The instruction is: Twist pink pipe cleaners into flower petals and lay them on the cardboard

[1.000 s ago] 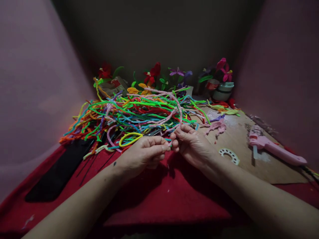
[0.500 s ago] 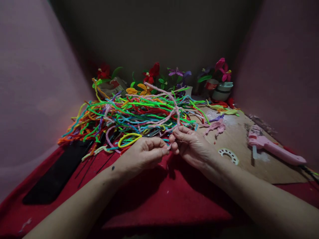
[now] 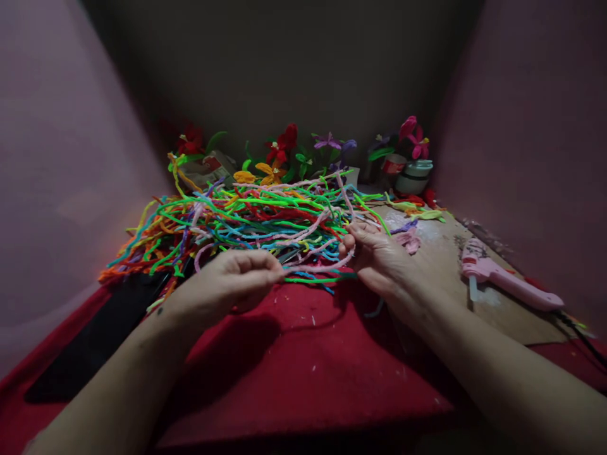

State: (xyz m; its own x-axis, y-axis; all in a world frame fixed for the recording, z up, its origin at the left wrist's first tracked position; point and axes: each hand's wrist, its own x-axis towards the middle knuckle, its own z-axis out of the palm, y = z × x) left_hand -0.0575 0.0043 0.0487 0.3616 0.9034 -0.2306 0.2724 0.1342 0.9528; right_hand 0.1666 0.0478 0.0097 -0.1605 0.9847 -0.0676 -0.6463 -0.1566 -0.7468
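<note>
A pale pink pipe cleaner (image 3: 313,270) stretches between my two hands, sagging slightly, and its far end rises above my right fingers. My left hand (image 3: 241,278) is closed, pinching one end of it between thumb and forefinger. Farther right, my right hand (image 3: 377,256) has thumb and fingers closed on the same strand, which bends upward there. Just beyond both hands lies a large tangled pile of coloured pipe cleaners (image 3: 246,215) in green, red, blue, orange and pink.
A pink glue gun (image 3: 507,281) lies on a brown board (image 3: 441,297) at right, its cord trailing off. A black flat object (image 3: 95,341) lies at left on the red cloth (image 3: 303,379). Several fuzzy flowers (image 3: 282,145) and a lidded jar (image 3: 414,177) stand at the back.
My hands have moved apart, the left going left and the right going right, with a longer stretch of pink pipe cleaner now between them. The view has shifted slightly.
</note>
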